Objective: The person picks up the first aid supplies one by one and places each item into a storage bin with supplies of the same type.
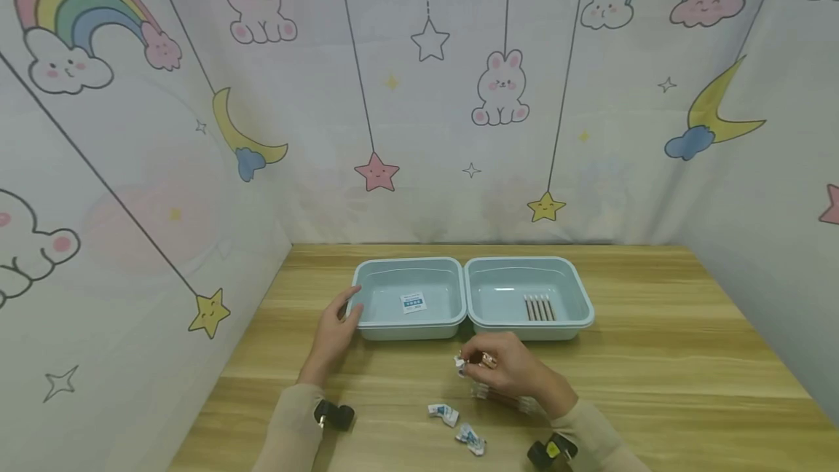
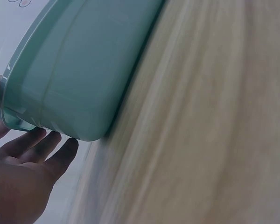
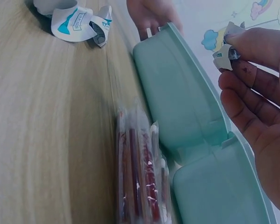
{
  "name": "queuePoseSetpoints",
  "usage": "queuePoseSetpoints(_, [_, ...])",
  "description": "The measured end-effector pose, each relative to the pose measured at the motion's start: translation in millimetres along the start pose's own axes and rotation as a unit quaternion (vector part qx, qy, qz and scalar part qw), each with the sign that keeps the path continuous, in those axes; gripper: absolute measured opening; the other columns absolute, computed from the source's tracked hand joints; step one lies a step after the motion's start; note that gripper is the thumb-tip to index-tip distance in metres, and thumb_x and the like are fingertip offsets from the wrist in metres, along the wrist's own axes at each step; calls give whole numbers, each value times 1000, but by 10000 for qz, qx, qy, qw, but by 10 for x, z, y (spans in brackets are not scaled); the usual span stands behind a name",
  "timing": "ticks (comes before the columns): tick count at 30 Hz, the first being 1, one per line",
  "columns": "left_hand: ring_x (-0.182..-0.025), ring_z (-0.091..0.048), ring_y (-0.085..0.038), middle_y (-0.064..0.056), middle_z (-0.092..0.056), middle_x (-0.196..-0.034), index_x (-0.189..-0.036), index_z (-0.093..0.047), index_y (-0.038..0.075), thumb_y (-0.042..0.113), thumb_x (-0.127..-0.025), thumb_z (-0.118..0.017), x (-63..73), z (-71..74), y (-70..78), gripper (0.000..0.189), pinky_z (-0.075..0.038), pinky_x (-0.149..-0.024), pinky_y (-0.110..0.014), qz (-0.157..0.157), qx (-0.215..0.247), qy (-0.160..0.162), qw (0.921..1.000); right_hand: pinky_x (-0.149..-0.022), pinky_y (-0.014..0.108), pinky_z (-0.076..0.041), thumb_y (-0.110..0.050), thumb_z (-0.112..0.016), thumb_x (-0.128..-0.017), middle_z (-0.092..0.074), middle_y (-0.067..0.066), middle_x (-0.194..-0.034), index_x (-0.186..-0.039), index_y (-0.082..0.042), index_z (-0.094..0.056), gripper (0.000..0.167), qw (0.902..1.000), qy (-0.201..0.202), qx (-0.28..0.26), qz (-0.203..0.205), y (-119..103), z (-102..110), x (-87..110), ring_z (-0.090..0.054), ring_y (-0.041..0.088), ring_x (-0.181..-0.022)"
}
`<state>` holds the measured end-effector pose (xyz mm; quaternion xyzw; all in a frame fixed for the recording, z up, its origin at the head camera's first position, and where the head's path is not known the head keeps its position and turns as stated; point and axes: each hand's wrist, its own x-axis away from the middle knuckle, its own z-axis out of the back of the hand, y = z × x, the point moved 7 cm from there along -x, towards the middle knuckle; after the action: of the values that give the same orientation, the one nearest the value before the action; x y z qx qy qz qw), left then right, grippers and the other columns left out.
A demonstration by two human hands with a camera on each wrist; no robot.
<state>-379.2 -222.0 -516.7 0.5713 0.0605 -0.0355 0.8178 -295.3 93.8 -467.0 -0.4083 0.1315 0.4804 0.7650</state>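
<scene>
My left hand [image 1: 331, 339] grips the left end of a light blue plastic basin [image 1: 409, 333], its fingers against the outer wall [image 2: 79, 70] and its thumb side over the rim. A flat square white-and-blue packet [image 1: 414, 303] lies in that basin. My right hand [image 1: 511, 368] pinches a small crumpled white wrapper [image 3: 222, 59] with blue print between thumb and fingertips, above the table in front of the basins. Below this hand lie clear-wrapped cotton swabs [image 3: 134, 172] with reddish-brown sticks, partly hidden in the head view.
A second light blue basin [image 1: 577, 323] stands against the first one's right side, with several white-tipped swabs [image 1: 540, 308] in a row inside. Two crumpled wrappers [image 1: 443, 414] lie near the front of the wooden table [image 1: 655, 363]. Patterned cloth walls [image 1: 426, 210] enclose three sides.
</scene>
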Motion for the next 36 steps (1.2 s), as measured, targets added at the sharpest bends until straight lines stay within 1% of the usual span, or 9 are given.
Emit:
queuePoseSetpoints(11, [-163,-33,-44,-27,-40,-170,-154,-55,3,16,-110,-58,26,-4,-28,46,-27,-137,-59,7,-29,50,10000,-69,22,-64,5,-82,-83,-76,0,-85,-98,-12,-74,23,9991,235,107,324,-62,39,-62,-70,6,-76])
queuePoseSetpoints(14, [-163,-32,-44,-27,-39,-171,-154,-54,4,16,-110,-57,20,-10,-13,46,-27,-137,-59,-6,4,39,10000,-69,24,-65,5,-82,-83,-77,0,-85,-98,-12,-74,24,9991,244,148,299,-53,58,-83,-70,8,-76])
queuePoseSetpoints(17, [-163,-31,-45,-27,-38,-171,-155,-53,4,16,-110,-57,5,-10,17,47,-26,-137,-60,-24,7,13,10000,-70,23,-64,3,-82,-84,-77,-1,-86,-98,-12,-74,22,9993,206,187,244,-37,71,-98,-70,9,-77])
queuePoseSetpoints(21, [-163,-31,-45,-27,-38,-171,-156,-52,4,15,-110,-56,-19,-7,16,47,-26,-137,-59,44,-24,32,10000,-72,20,-63,0,-81,-86,-77,-1,-87,-99,-11,-74,18,9993,136,232,260,-29,85,-113,-70,9,-77])
queuePoseSetpoints(25, [-164,-31,-44,-26,-38,-171,-157,-51,4,16,-110,-56,-55,-5,10,48,-26,-137,-59,12,-3,49,10000,-71,20,-63,0,-81,-87,-76,0,-86,-98,-10,-75,16,9988,200,289,344,-32,122,-142,-70,10,-76])
queuePoseSetpoints(28, [-164,-31,-43,-25,-38,-172,-157,-51,5,18,-111,-56,-75,2,9,49,-26,-137,-58,-11,20,38,10000,-70,20,-63,-3,-80,-89,-76,0,-86,-98,-10,-75,13,9985,260,346,347,-26,150,-164,-70,10,-76])
queuePoseSetpoints(30, [-164,-31,-42,-24,-38,-172,-157,-51,6,19,-111,-56,-81,6,-1,48,-26,-138,-57,39,17,35,10000,-70,19,-62,-5,-79,-91,-76,0,-86,-98,-10,-75,9,9984,271,358,339,-19,153,-170,-70,11,-76])
queuePoseSetpoints(33, [-164,-31,-42,-24,-38,-172,-157,-52,6,18,-111,-56,-55,8,-5,48,-26,-138,-57,46,-20,16,10000,-69,19,-62,-1,-80,-88,-76,1,-85,-97,-10,-74,15,9980,335,406,336,-13,142,-167,-70,11,-75])
queuePoseSetpoints(36, [-164,-32,-43,-25,-39,-172,-157,-52,5,18,-111,-56,-23,6,-26,47,-26,-137,-58,66,-37,17,10000,-68,20,-63,4,-80,-83,-76,0,-84,-95,-11,-73,21,9983,375,388,229,-2,125,-155,-70,12,-75])
